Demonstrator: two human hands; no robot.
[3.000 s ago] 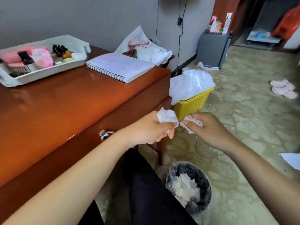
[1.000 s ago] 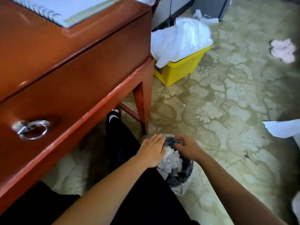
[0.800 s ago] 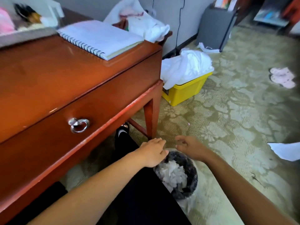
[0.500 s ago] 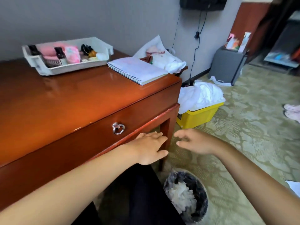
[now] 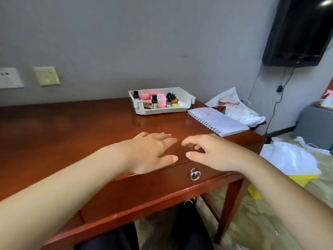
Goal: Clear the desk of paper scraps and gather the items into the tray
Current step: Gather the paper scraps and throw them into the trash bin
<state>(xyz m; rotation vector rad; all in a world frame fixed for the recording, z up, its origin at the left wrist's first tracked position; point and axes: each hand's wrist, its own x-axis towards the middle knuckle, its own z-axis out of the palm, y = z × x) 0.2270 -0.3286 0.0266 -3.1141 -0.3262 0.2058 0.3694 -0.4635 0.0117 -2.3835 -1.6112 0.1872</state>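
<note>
A white tray (image 5: 187, 98) stands at the back of the brown wooden desk (image 5: 63, 134), holding small dark-capped bottles, pink items, a black hair clip and other small things. My left hand (image 5: 153, 152) and my right hand (image 5: 209, 152) hover side by side over the desk's front edge, fingers apart, palms down, holding nothing. They are well in front of the tray. No paper scraps show on the desk top. The wastebasket is out of view.
A spiral notebook (image 5: 218, 120) lies at the desk's right end. White bags (image 5: 239, 109) sit on a stand beyond it. A yellow bin (image 5: 299, 179) under white plastic is on the carpet at right. A ring-pull drawer handle (image 5: 195, 174) is below my hands.
My hands dropped the crumpled paper into the wastebasket on the floor, then rose empty to the desk's front edge. The view lifted from the floor to the desk top and wall.
</note>
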